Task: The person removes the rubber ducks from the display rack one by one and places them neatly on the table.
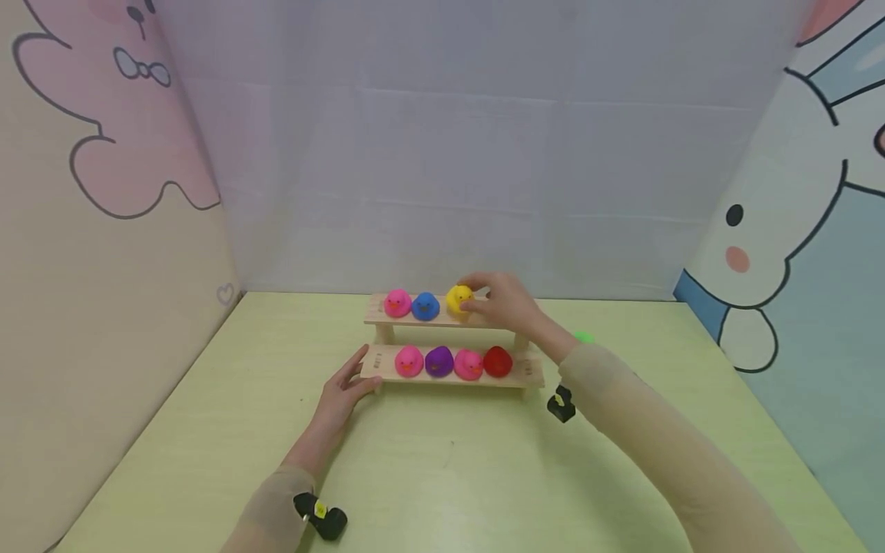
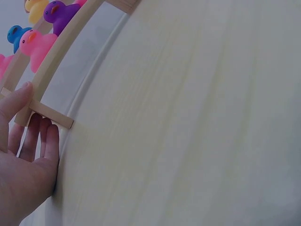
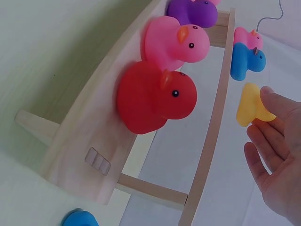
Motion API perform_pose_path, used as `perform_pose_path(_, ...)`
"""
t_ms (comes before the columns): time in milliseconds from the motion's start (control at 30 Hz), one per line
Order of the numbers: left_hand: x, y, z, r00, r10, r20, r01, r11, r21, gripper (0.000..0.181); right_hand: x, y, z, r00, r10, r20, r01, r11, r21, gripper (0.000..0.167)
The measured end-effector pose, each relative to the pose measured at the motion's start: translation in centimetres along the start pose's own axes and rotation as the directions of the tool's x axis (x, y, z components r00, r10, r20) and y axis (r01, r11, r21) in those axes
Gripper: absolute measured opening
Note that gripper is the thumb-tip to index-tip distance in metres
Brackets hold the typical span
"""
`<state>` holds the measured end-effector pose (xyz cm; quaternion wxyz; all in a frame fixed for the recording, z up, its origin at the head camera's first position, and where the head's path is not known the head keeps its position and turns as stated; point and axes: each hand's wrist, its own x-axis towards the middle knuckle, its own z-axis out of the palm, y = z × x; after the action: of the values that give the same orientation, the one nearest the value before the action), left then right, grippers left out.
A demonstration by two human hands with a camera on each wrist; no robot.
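A two-step wooden rack (image 1: 531, 372) stands on the table. My left hand (image 1: 340, 397) holds the lower step's left end, thumb on the plank and fingers beneath it in the left wrist view. Over the upper step, my right hand (image 1: 510, 303) pinches a yellow rubber duck (image 1: 457, 299) between thumb and fingers. A pink duck (image 1: 397, 302) and a blue duck (image 1: 425, 306) sit to its left on that step. The lower step carries a pink duck (image 1: 409, 361), a purple duck (image 1: 439, 361), another pink duck (image 1: 469, 365) and a red duck (image 3: 150, 99).
A green object (image 1: 584, 336), mostly hidden by the right sleeve, lies right of the rack on the pale table (image 1: 442, 476). The right wrist view shows part of a blue object (image 3: 81, 218) near the rack's end. A pale sheet (image 1: 449, 153) hangs behind.
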<state>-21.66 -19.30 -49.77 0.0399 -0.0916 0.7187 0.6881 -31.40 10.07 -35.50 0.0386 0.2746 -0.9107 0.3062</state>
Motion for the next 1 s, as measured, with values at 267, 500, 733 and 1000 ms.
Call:
perform_pose_path(267, 0.0, 0.0, -0.1, 1.000, 0.002, 0.002, -0.002, 1.000, -0.008, 0.071, -0.4, 0.6, -0.6, 1.000, 0.023, -0.016, -0.023, 1.000, -0.015, 0.038)
perform_pose_path(500, 0.0, -0.2, -0.1, 1.000, 0.006, 0.008, -0.006, 1.000, -0.016, 0.069, -1.1, 1.7, -1.1, 0.999, 0.036, -0.024, -0.036, 0.999, -0.027, 0.039)
perform_pose_path(733, 0.0, -0.1, 0.0, 1.000, 0.001, 0.007, -0.001, 1.000, -0.018, 0.069, -1.8, 3.1, -1.9, 0.995, 0.084, -0.050, -0.086, 0.996, -0.032, 0.037)
perform_pose_path(1000, -0.1, 0.0, -0.1, 1.000, -0.008, 0.007, 0.008, 1.000, -0.011, 0.070, -3.1, 4.7, -3.2, 0.989, 0.133, -0.057, -0.135, 0.990, -0.032, 0.039)
